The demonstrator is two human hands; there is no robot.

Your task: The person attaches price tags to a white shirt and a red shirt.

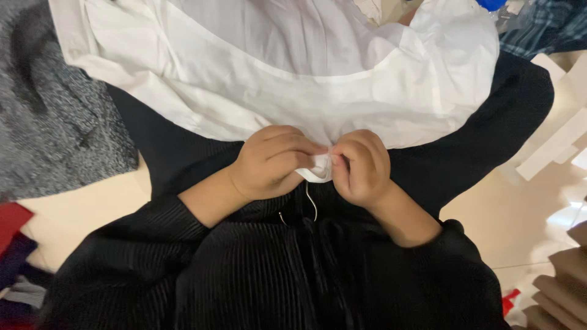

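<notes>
A white shirt [293,67] lies spread over my lap, which is covered by black pleated clothing [257,275]. My left hand [272,162] and my right hand [361,168] meet at the shirt's near hem, both pinching a small fold of white cloth [319,168] between fingertips. A thin white thread [312,205] hangs down from the fold onto the black fabric. Whether a needle is held, I cannot tell.
A grey knitted garment [55,110] lies at the left. Red and dark cloths [15,244] sit at the lower left. Plaid fabric [544,27] is at the top right, white paper strips [556,146] and brown cardboard pieces [562,281] at the right on a cream floor [520,208].
</notes>
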